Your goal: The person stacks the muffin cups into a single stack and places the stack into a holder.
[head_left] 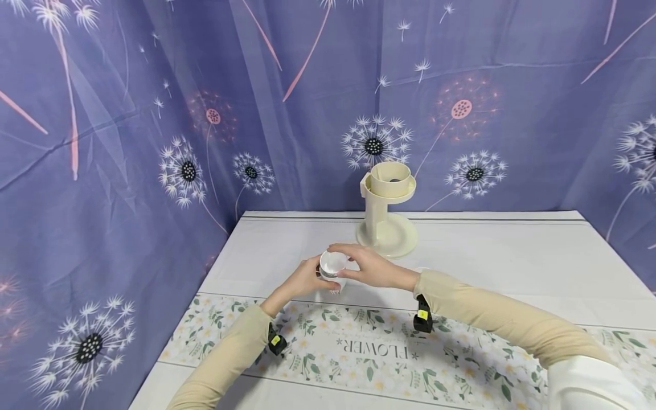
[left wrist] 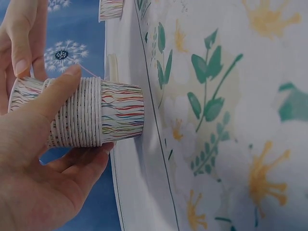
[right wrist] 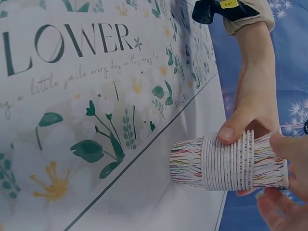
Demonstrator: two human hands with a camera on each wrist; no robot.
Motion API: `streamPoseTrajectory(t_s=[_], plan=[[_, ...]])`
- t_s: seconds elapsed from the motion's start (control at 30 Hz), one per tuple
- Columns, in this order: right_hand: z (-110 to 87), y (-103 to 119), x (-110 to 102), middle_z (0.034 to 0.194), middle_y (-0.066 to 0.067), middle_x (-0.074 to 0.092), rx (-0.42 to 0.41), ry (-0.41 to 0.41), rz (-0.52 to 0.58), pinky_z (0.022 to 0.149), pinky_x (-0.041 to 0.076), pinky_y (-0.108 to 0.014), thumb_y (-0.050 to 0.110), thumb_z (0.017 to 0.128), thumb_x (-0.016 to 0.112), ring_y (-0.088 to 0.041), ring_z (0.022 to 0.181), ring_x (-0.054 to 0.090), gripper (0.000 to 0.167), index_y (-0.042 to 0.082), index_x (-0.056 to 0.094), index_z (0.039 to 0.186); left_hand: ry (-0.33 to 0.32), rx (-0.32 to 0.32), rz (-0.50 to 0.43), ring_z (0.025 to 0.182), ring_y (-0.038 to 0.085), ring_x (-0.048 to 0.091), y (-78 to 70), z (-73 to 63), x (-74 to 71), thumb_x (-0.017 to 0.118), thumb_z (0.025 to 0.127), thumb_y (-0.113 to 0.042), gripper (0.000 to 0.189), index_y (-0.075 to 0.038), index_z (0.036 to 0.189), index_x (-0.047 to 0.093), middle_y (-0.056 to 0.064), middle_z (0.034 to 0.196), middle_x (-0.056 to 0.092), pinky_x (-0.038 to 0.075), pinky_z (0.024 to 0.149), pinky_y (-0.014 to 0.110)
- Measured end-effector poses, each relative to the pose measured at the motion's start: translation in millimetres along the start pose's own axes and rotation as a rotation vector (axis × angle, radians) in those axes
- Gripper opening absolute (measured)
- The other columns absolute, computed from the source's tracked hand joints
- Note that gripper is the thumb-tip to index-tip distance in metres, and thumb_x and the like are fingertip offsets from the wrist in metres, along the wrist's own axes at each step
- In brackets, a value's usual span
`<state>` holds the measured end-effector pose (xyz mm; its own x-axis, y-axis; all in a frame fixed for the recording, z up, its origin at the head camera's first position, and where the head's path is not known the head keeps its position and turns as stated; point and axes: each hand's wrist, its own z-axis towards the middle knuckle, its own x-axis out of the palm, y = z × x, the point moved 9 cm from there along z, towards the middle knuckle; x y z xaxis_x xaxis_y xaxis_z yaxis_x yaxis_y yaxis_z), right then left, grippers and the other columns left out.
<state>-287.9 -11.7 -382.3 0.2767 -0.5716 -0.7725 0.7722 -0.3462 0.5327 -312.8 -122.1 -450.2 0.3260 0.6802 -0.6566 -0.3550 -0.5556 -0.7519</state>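
A stack of paper cups point(right wrist: 227, 162) with colourful wavy lines is held upright above the white part of the tablecloth. My left hand point(head_left: 304, 278) grips its side, thumb and fingers curled round the packed rims. The topmost cup point(head_left: 333, 262) stands higher than the rest, its white inside facing up. At its rim, my right hand point(head_left: 370, 267) pinches this cup between thumb and fingers. In the left wrist view, the tapered lower end of the stack point(left wrist: 123, 113) points toward the table. Part of the stack is hidden behind the fingers.
A cream stand point(head_left: 376, 219) with a round base and a cup-shaped piece point(head_left: 390, 181) in its ring stands behind the hands. Another striped paper cup point(left wrist: 111, 9) is on the table, mostly hidden by the right forearm in the head view. Blue dandelion curtains point(head_left: 307, 114) hang behind.
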Motion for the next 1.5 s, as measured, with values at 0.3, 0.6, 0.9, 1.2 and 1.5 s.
streamPoseTrajectory(t_s=[0.3, 0.6, 0.9, 1.2, 1.5], plan=[[-2.4, -3.2, 7.3, 0.137, -0.015, 0.056, 0.055, 0.056, -0.005, 0.098, 0.048, -0.044, 0.022, 0.092, 0.067, -0.028, 0.122, 0.056, 0.058, 0.001, 0.045, 0.141, -0.006, 0.013, 0.022, 0.105, 0.022, 0.065, -1.5, -0.4, 0.6, 0.084, 0.075, -0.026, 0.073, -0.009, 0.137, 0.05, 0.008, 0.119, 0.066, 0.054, 0.087, 0.032], [-9.2, -8.6, 11.6, 0.139, -0.017, 0.053, 0.112, 0.135, -0.012, 0.104, 0.044, -0.049, 0.024, 0.096, 0.061, -0.031, 0.127, 0.053, 0.059, 0.002, 0.038, 0.146, -0.023, 0.012, 0.03, 0.107, 0.023, 0.064, -3.3, -2.9, -1.4, 0.083, 0.077, -0.026, 0.073, -0.014, 0.139, 0.046, 0.009, 0.12, 0.064, 0.054, 0.088, 0.036], [-16.2, -13.8, 19.0, 0.149, -0.017, 0.042, 0.159, 0.231, -0.018, 0.107, 0.042, -0.047, 0.021, 0.097, 0.059, -0.032, 0.133, 0.047, 0.063, 0.004, 0.029, 0.15, -0.003, 0.005, 0.037, 0.11, 0.029, 0.064, -4.0, -3.0, 0.8, 0.081, 0.079, -0.026, 0.079, -0.016, 0.146, 0.039, 0.016, 0.128, 0.06, 0.053, 0.092, 0.043], [-22.8, -18.9, 12.4, 0.143, -0.018, 0.049, 0.169, 0.206, -0.002, 0.105, 0.043, -0.049, 0.02, 0.097, 0.059, -0.032, 0.129, 0.051, 0.059, 0.005, 0.035, 0.148, -0.017, -0.01, 0.023, 0.108, 0.027, 0.064, -2.9, -2.3, 0.4, 0.082, 0.077, -0.026, 0.07, -0.015, 0.138, 0.049, 0.011, 0.121, 0.064, 0.054, 0.09, 0.041], [-33.1, -21.9, -10.0, 0.133, -0.018, 0.058, 0.12, 0.102, -0.005, 0.095, 0.05, -0.048, 0.011, 0.095, 0.058, -0.032, 0.117, 0.059, 0.042, -0.001, 0.051, 0.135, -0.011, -0.02, 0.009, 0.108, 0.027, 0.063, -2.3, -2.0, 2.1, 0.083, 0.076, -0.025, 0.067, -0.013, 0.134, 0.051, 0.012, 0.12, 0.063, 0.054, 0.09, 0.041]])
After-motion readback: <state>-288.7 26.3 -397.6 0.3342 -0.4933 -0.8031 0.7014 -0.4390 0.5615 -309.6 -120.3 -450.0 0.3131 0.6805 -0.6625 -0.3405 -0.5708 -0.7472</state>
